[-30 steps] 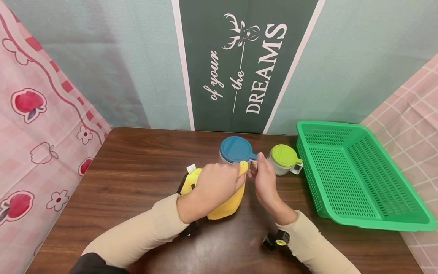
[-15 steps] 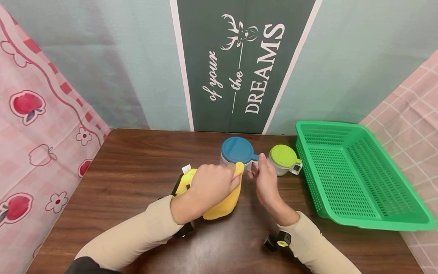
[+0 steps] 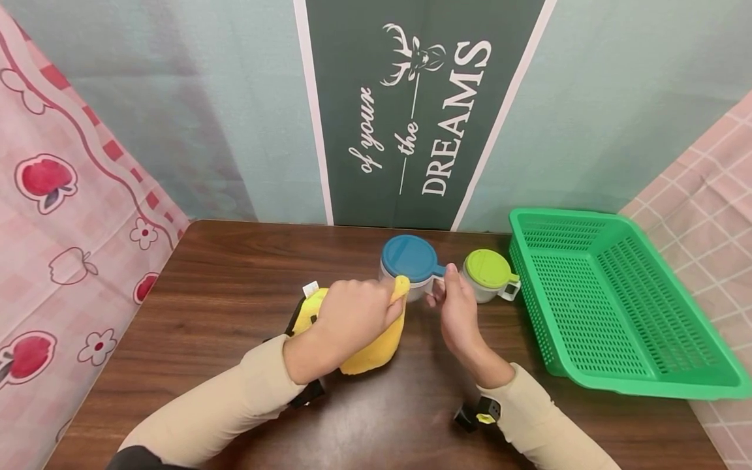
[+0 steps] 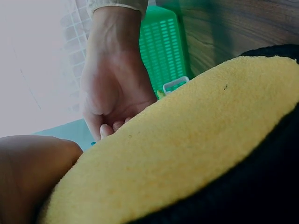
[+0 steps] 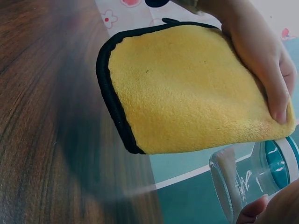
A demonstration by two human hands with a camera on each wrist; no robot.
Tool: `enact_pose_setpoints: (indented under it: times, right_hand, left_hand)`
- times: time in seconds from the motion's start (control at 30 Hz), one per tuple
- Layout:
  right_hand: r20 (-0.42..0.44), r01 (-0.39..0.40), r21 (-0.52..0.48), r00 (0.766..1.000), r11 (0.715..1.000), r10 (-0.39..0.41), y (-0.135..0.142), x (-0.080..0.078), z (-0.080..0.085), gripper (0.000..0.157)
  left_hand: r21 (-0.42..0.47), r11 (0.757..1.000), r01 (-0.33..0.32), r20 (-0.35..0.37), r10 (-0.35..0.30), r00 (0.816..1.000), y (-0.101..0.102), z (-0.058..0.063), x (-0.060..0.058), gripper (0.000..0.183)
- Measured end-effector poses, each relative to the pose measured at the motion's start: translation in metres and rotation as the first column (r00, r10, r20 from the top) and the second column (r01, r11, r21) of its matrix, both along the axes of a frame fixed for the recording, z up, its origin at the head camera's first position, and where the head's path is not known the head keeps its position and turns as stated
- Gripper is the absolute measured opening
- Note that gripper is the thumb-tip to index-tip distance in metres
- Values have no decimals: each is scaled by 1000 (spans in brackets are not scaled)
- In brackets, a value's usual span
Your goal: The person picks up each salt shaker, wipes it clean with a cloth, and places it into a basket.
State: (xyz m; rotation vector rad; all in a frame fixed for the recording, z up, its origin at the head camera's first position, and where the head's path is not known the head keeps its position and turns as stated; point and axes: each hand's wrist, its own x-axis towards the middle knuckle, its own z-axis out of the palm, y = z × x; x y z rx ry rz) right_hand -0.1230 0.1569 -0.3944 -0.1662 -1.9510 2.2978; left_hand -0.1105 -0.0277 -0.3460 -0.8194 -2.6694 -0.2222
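My left hand (image 3: 346,320) grips a folded yellow cleaning cloth (image 3: 370,356) with black edging, its thumb pressed on the cloth near one corner in the right wrist view. The cloth (image 5: 173,93) hangs there as a flat pad over the table. At the handle of a clear jar with a blue lid (image 3: 409,258), my right hand (image 3: 460,316) pinches with thumb and fingers. The jar's clear body (image 5: 243,175) shows below the cloth in the right wrist view. Cloth and jar overlap in the head view; whether they touch, I cannot tell.
A smaller jar with a lime-green lid (image 3: 487,269) stands just right of my right hand. Beyond it, a green perforated plastic basket (image 3: 552,346) takes up the right side of the brown wooden table (image 3: 235,261). Fabric hangings line the back and both sides.
My left hand has drawn the cloth leftward, away from the jar's handle. The blue-lidded jar and my right hand have shifted very slightly to the right.
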Motion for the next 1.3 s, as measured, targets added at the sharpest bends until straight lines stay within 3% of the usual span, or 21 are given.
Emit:
enact_pose_setpoints:
  times: [0.77, 1.3]
  right_hand:
    - [-3, -20, 5, 1000, 1000, 20, 2, 0, -1, 42]
    - [-20, -35, -35, 999, 999, 35, 4, 0, -2, 42]
  left_hand:
    - [27, 998, -50, -20, 51, 999, -13, 2, -10, 33]
    - [47, 995, -90, -69, 93, 993, -21, 1, -27, 25]
